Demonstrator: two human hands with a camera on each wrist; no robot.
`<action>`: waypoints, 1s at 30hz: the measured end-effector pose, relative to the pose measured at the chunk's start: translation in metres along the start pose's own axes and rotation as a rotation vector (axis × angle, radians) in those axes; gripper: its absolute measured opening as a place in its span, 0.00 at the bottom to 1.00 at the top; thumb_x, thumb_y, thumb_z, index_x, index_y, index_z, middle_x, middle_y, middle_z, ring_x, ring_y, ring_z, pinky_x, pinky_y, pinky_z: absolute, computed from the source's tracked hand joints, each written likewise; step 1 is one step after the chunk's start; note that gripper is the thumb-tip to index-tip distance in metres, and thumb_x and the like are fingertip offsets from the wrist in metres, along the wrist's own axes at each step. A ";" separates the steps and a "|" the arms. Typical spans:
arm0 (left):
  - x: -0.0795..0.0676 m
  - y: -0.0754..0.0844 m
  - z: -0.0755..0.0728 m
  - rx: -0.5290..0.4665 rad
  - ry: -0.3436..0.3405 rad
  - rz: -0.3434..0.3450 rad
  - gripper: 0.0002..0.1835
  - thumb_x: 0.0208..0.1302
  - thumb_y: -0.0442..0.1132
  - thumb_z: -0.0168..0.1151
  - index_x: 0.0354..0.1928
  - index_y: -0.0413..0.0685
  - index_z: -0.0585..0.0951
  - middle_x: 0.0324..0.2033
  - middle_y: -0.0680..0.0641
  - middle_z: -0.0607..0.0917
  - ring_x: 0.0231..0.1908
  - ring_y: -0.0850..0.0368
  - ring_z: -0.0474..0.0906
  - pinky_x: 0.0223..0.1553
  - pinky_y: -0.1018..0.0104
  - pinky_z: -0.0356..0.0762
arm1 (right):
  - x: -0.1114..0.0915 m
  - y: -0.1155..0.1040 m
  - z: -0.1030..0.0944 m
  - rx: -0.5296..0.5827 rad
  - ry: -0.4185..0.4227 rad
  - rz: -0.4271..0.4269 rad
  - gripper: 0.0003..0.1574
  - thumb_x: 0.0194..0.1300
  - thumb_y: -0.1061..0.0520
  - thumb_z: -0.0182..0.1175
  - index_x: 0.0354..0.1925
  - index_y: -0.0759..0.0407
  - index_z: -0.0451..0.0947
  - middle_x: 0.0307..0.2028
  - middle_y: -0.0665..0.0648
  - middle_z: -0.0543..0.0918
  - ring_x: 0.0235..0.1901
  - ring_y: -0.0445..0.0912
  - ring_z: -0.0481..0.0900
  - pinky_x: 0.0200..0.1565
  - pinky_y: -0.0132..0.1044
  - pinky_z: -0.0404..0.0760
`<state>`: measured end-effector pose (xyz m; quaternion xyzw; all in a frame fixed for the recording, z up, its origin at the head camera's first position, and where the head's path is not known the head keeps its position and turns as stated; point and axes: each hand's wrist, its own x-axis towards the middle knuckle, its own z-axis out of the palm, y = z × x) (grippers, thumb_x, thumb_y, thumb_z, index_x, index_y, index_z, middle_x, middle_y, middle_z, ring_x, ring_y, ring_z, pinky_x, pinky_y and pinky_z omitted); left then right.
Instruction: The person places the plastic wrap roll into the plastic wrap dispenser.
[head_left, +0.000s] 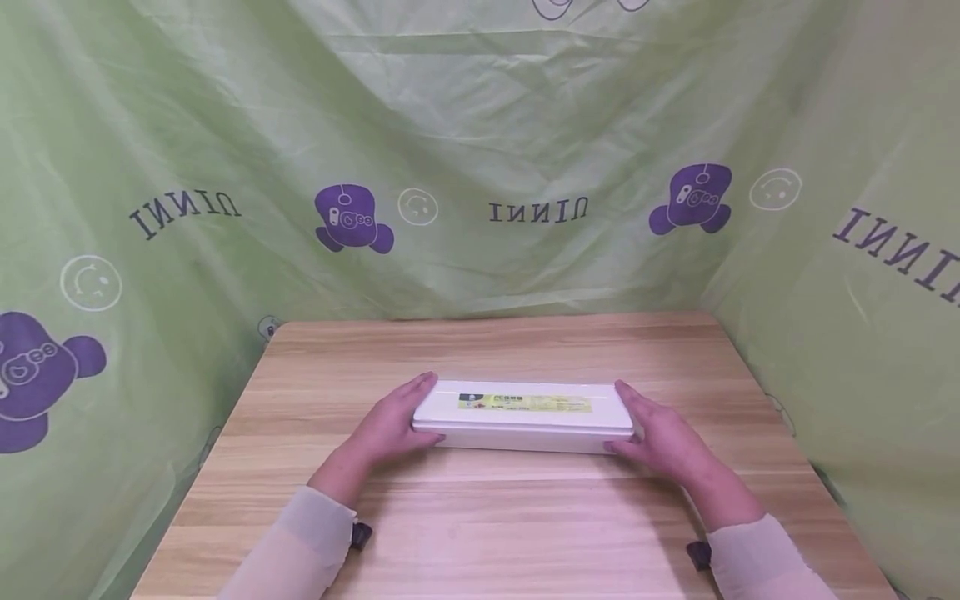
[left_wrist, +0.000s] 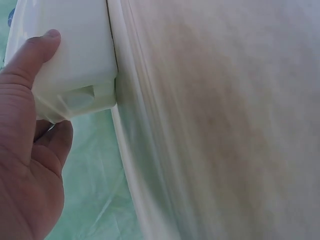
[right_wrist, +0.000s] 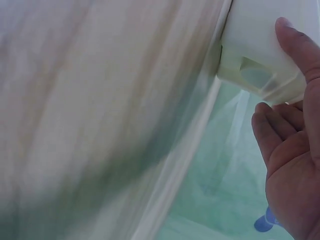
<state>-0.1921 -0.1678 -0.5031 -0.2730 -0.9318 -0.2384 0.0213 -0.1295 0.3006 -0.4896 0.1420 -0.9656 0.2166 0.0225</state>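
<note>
A long white lidded box (head_left: 525,438) lies crosswise on the wooden table, a yellow printed label (head_left: 525,403) on its lid. My left hand (head_left: 390,423) grips the left end, thumb across the front wall and fingers around the far side. At the opposite end my right hand (head_left: 660,435) holds it the same way. In the left wrist view the thumb presses the box's smooth side (left_wrist: 75,45), above a recess in the end wall. The right wrist view has a similar recess in the other end (right_wrist: 257,72), beside the right hand (right_wrist: 295,160).
The wood-grain table (head_left: 495,525) reaches back to a green curtain (head_left: 465,108) printed with purple figures and lettering, which also hangs along both sides. Small black devices (head_left: 361,535) are worn at the wrists, by the pale sleeves (head_left: 300,542).
</note>
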 end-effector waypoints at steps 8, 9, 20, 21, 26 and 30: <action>0.000 0.004 0.000 0.006 -0.032 -0.038 0.62 0.51 0.64 0.78 0.82 0.48 0.56 0.81 0.47 0.57 0.76 0.43 0.59 0.75 0.48 0.61 | -0.003 -0.001 -0.003 -0.012 -0.008 0.043 0.73 0.54 0.36 0.78 0.83 0.57 0.48 0.77 0.66 0.61 0.71 0.69 0.66 0.71 0.65 0.64; 0.000 0.004 0.000 0.010 -0.031 -0.042 0.63 0.51 0.64 0.78 0.82 0.48 0.56 0.81 0.47 0.57 0.77 0.43 0.59 0.75 0.48 0.61 | -0.003 -0.001 -0.003 -0.016 -0.004 0.042 0.73 0.54 0.36 0.78 0.83 0.57 0.49 0.77 0.66 0.61 0.70 0.69 0.67 0.71 0.65 0.64; 0.003 0.010 0.004 0.033 0.009 -0.092 0.61 0.50 0.63 0.80 0.81 0.45 0.60 0.79 0.45 0.62 0.76 0.45 0.61 0.74 0.49 0.62 | 0.011 0.001 -0.003 -0.047 0.009 0.010 0.71 0.56 0.43 0.79 0.82 0.62 0.48 0.75 0.69 0.63 0.69 0.69 0.69 0.70 0.63 0.67; 0.003 0.011 0.003 0.031 0.009 -0.092 0.61 0.51 0.63 0.80 0.81 0.45 0.60 0.79 0.44 0.62 0.76 0.45 0.61 0.74 0.48 0.62 | 0.011 0.001 -0.003 -0.047 0.011 0.011 0.71 0.56 0.43 0.79 0.82 0.62 0.48 0.75 0.69 0.64 0.68 0.69 0.70 0.70 0.64 0.67; 0.003 0.010 0.003 0.016 -0.003 -0.081 0.63 0.51 0.65 0.79 0.82 0.46 0.58 0.79 0.43 0.61 0.77 0.44 0.60 0.75 0.47 0.60 | 0.012 0.003 -0.002 -0.036 0.011 0.015 0.72 0.55 0.40 0.79 0.82 0.61 0.48 0.75 0.69 0.63 0.69 0.69 0.69 0.70 0.65 0.66; 0.002 0.007 -0.002 -0.004 -0.024 -0.065 0.67 0.48 0.72 0.76 0.83 0.49 0.55 0.82 0.46 0.54 0.78 0.42 0.54 0.76 0.45 0.56 | 0.009 0.002 -0.005 -0.003 0.009 0.012 0.77 0.54 0.34 0.78 0.82 0.63 0.45 0.79 0.69 0.56 0.74 0.69 0.60 0.73 0.65 0.60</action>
